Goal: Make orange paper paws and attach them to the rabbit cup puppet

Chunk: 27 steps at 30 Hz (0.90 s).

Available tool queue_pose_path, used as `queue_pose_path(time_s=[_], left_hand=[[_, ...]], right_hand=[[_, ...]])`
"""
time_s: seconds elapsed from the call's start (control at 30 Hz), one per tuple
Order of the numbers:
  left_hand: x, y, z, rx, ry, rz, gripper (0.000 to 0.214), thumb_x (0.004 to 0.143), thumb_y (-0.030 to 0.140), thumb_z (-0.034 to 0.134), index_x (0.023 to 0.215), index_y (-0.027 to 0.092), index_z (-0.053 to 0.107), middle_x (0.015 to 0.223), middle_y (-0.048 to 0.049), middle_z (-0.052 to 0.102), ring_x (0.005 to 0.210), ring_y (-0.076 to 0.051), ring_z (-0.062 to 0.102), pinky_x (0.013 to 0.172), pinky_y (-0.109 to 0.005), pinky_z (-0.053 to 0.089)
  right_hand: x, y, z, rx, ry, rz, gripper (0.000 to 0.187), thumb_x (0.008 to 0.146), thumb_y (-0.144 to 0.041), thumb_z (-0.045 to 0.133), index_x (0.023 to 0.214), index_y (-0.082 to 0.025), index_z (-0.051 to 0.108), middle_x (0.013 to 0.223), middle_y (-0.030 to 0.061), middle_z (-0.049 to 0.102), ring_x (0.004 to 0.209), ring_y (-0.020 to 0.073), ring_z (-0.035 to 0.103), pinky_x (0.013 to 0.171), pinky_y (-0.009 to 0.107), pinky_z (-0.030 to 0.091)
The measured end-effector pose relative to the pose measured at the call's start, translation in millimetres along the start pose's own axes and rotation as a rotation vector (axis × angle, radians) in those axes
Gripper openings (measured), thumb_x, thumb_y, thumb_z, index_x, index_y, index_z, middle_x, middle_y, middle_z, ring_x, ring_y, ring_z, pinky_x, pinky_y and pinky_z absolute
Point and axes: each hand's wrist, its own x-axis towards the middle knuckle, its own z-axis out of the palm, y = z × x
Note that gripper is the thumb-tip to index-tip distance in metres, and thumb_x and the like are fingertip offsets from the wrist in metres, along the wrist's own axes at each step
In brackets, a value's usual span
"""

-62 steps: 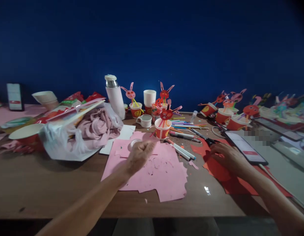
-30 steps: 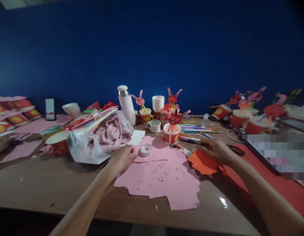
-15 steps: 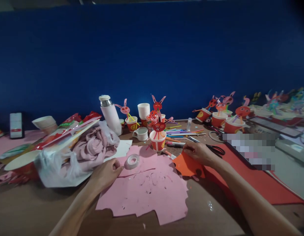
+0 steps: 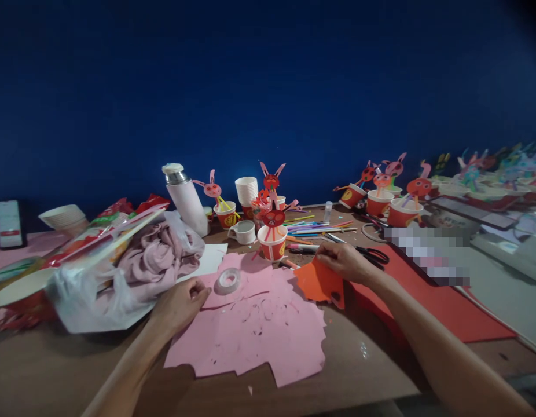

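Note:
My left hand (image 4: 179, 304) rests with curled fingers on the left edge of a ragged pink paper sheet (image 4: 254, 333), close to a clear tape roll (image 4: 228, 280) lying on that sheet. My right hand (image 4: 344, 262) pinches a cut piece of orange-red paper (image 4: 318, 282) and holds it just above the table at the pink sheet's right edge. A red paper cup with a paper bunny figure (image 4: 272, 242) stands just behind the two hands.
A plastic bag with pink cloth (image 4: 133, 263) lies at left beside a white flask (image 4: 185, 200). Pens and straws (image 4: 311, 229), black scissors (image 4: 372, 255), a large red sheet (image 4: 441, 304) and more bunny cups (image 4: 393, 202) fill the right side. A phone (image 4: 8, 224) stands far left.
My right hand picked up the orange-red piece and brought it left toward the pink sheet. My left hand drew back from the tape roll to the sheet's left edge.

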Motion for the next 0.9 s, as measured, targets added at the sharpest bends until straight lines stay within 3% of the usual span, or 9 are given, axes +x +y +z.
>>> queue_pose_path(time_s=[0.27,0.5,0.6,0.7,0.83,0.9], left_hand=[[0,-7,2.0,-0.169,0.162,0.008,0.024,0.072,0.038,0.039,0.069,0.019,0.054,0.069,-0.0028,0.063,0.068,-0.019,0.057,0.061,-0.025,0.037],[1,-8,6.3,-0.206,0.189,0.012,0.024,0.070,0.036,0.041,0.067,0.019,0.057,0.069,-0.0032,0.064,0.069,-0.020,0.058,0.061,-0.025,0.038],[3,-9,8.4,-0.343,0.292,0.031,0.023,0.070,0.038,0.044,0.064,0.019,0.056,0.062,-0.0008,0.059,0.063,-0.017,0.054,0.060,-0.025,0.038],[-4,1,6.3,-0.631,0.370,0.043,0.025,0.070,0.042,0.050,0.064,0.017,0.053,0.055,0.0022,0.051,0.054,-0.012,0.047,0.054,-0.023,0.037],[-25,41,-0.7,-1.252,0.110,-0.064,0.037,0.064,0.046,0.062,0.081,0.015,0.053,0.063,0.0016,0.054,0.049,-0.008,0.046,0.043,-0.018,0.034],[-36,67,-0.5,-1.421,-0.173,-0.056,0.046,0.062,0.044,0.067,0.093,0.016,0.051,0.078,-0.0023,0.058,0.057,-0.010,0.053,0.043,-0.018,0.038]], right_hand=[[1,-4,9,0.186,0.010,0.050,0.020,0.077,-0.034,0.044,0.072,-0.018,0.054,0.050,-0.0051,0.043,0.047,0.0101,0.036,0.045,0.022,0.026],[0,-11,21,0.359,-0.024,0.111,0.019,0.074,-0.035,0.048,0.074,-0.017,0.056,0.055,-0.0031,0.052,0.049,0.0104,0.042,0.046,0.021,0.028],[-1,-16,25,0.448,-0.038,0.146,0.018,0.071,-0.033,0.051,0.076,-0.017,0.058,0.052,-0.0040,0.052,0.045,0.0093,0.041,0.043,0.020,0.025],[-1,-20,28,0.545,-0.019,0.186,0.016,0.068,-0.032,0.055,0.073,-0.017,0.057,0.054,-0.0036,0.055,0.046,0.0092,0.044,0.043,0.020,0.026],[-1,-24,34,0.697,0.026,0.240,0.016,0.068,-0.034,0.053,0.072,-0.018,0.053,0.057,-0.0033,0.055,0.049,0.0097,0.048,0.045,0.020,0.033],[-2,-27,39,0.763,0.051,0.272,0.016,0.068,-0.034,0.053,0.072,-0.018,0.051,0.055,-0.0043,0.052,0.047,0.0088,0.047,0.044,0.020,0.034]])
